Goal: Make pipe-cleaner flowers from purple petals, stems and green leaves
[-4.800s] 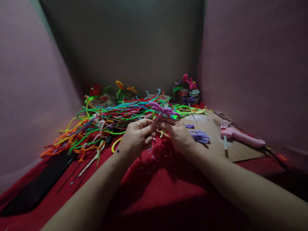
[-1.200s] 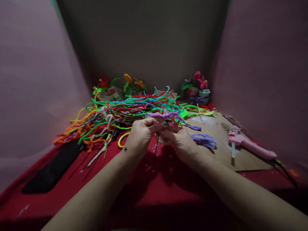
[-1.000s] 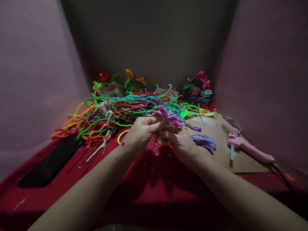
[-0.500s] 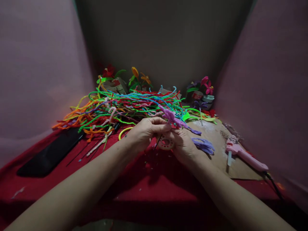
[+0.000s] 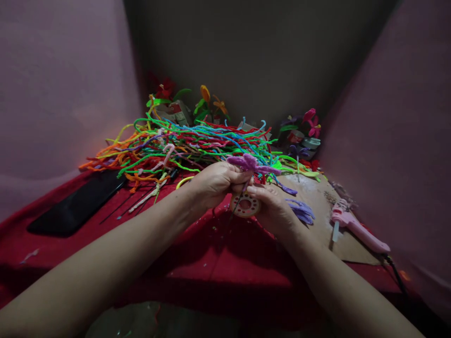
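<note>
Purple flower (image 5: 251,164) pinched by left hand (image 5: 215,182); right hand (image 5: 273,209) grips tape roll (image 5: 245,205)

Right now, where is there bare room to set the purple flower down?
Free: red cloth in front of both hands, and between black strip and left forearm. Bare board beyond the glue gun. Crowded: pipe-cleaner pile behind.

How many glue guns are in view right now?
1: the pink plastic glue gun lies on the brown board at the right, apart from both hands. Others could be hidden under the pipe-cleaner pile.
</note>
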